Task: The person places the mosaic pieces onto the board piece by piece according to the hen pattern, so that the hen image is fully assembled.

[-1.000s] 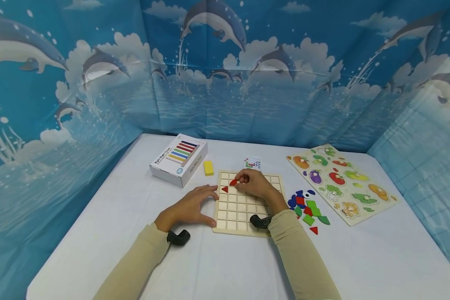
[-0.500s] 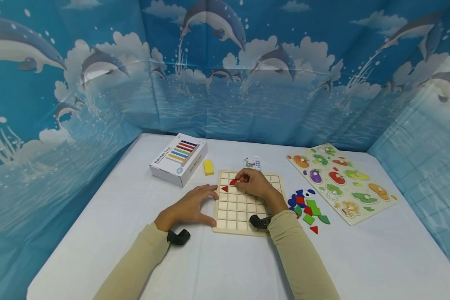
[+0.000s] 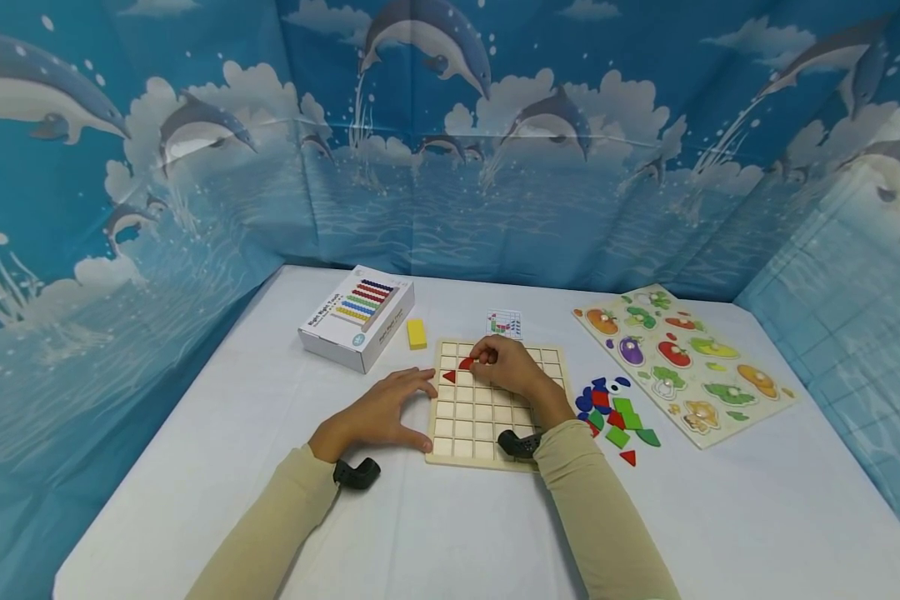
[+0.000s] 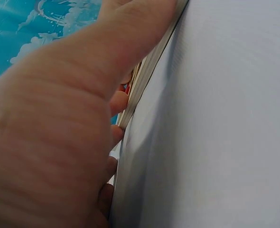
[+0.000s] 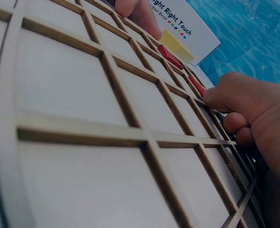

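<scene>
A wooden grid board [image 3: 463, 432] lies on the table between my hands. My left hand [image 3: 378, 410] rests at its left side, fingers and thumb spread apart and touching the edge; the left wrist view shows the thumb [image 4: 144, 23] along that edge. Over the upper part of the board, my right hand [image 3: 513, 369] pinches a red piece [image 3: 466, 364] with a rounded side, set at a square of the grid. The fingertips partly hide this piece [image 5: 196, 86]. A red triangle [image 3: 450, 377] lies in a nearby square, down and to the left.
Behind the board are a pattern card [image 3: 504, 324], a yellow block [image 3: 417, 334] and a white toy box [image 3: 358, 318]. Loose blue, red and green shapes [image 3: 618, 437] lie to the right, near a vegetable puzzle board [image 3: 686, 362]. A dolphin-print curtain [image 3: 450, 225] borders the table.
</scene>
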`<action>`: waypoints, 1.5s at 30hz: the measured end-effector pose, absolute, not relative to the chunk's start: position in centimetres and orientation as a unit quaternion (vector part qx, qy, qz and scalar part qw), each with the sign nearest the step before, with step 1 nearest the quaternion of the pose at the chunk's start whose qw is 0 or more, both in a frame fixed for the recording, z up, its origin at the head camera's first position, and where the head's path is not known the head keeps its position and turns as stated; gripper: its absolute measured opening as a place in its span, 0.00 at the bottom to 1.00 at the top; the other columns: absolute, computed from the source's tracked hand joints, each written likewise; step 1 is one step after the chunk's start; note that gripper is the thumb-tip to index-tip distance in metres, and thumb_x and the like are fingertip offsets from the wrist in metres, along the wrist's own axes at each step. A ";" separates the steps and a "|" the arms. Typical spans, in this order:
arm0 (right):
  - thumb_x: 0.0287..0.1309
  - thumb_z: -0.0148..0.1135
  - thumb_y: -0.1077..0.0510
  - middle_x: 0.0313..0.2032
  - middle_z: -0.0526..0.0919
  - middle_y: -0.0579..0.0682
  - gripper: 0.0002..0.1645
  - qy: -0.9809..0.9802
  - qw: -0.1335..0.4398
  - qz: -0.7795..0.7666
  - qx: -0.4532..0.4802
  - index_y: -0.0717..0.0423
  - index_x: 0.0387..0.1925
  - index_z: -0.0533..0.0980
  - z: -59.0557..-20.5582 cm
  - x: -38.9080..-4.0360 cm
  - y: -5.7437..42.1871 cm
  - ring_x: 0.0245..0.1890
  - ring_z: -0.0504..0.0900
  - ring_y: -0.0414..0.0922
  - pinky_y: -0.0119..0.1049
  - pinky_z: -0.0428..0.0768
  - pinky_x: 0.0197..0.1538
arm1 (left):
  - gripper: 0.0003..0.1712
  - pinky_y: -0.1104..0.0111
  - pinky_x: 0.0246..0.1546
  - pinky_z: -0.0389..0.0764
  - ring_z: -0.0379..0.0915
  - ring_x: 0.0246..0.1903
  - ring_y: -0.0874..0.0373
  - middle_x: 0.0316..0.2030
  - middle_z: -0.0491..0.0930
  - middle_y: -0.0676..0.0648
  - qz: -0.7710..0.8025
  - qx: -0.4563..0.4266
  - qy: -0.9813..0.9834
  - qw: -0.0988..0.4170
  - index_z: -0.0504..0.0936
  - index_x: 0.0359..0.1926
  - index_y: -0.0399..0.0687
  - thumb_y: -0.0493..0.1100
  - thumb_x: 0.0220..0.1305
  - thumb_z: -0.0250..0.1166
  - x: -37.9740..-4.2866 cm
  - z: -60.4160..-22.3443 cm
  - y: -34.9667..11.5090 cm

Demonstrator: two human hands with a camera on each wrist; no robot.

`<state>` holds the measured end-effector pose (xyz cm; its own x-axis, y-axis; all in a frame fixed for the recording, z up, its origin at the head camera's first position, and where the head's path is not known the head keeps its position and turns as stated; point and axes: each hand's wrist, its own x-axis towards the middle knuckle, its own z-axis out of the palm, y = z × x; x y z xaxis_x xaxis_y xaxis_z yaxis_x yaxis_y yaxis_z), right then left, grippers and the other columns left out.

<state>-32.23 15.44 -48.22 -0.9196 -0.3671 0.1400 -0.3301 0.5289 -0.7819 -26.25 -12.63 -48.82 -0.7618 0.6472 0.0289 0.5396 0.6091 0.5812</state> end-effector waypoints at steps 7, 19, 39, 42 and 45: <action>0.67 0.64 0.61 0.34 0.80 0.49 0.07 0.866 0.020 -0.452 -0.214 0.58 0.45 0.81 -48.1 -31.9 15.9 0.33 0.75 0.46 0.39 0.76 0.39 | 0.43 0.50 0.72 0.51 0.44 0.76 0.50 0.77 0.57 0.54 0.293 0.336 0.891 0.089 0.74 0.59 0.62 0.71 0.45 0.78 -26.1 -49.0 -12.7; 0.70 0.62 0.60 0.42 0.83 0.49 0.12 0.876 0.001 -0.410 -0.252 0.62 0.51 0.80 -46.0 -30.0 20.1 0.43 0.80 0.47 0.46 0.80 0.49 | 0.43 0.48 0.72 0.51 0.45 0.76 0.50 0.76 0.58 0.53 0.298 0.334 0.891 0.079 0.74 0.58 0.61 0.69 0.44 0.79 -25.8 -49.1 -12.9; 0.67 0.57 0.70 0.50 0.80 0.62 0.15 0.968 -0.023 -0.229 -0.098 0.62 0.51 0.81 -46.5 -25.4 33.5 0.54 0.74 0.61 0.64 0.71 0.60 | 0.43 0.48 0.72 0.51 0.44 0.76 0.51 0.76 0.57 0.54 0.291 0.330 0.893 0.097 0.74 0.59 0.61 0.70 0.44 0.79 -26.2 -48.7 -12.6; 0.66 0.59 0.69 0.49 0.80 0.62 0.15 0.965 -0.044 -0.237 -0.103 0.62 0.52 0.81 -46.9 -25.2 33.9 0.54 0.74 0.62 0.64 0.71 0.60 | 0.43 0.49 0.72 0.51 0.44 0.76 0.52 0.77 0.56 0.55 0.286 0.325 0.896 0.096 0.74 0.59 0.62 0.69 0.44 0.79 -26.2 -48.7 -12.7; 0.65 0.61 0.68 0.49 0.79 0.62 0.14 0.963 -0.051 -0.245 -0.101 0.61 0.51 0.82 -47.0 -25.1 34.1 0.54 0.74 0.62 0.65 0.71 0.60 | 0.43 0.51 0.73 0.50 0.43 0.76 0.53 0.77 0.56 0.56 0.286 0.323 0.897 0.099 0.74 0.59 0.62 0.69 0.44 0.79 -26.2 -48.6 -12.7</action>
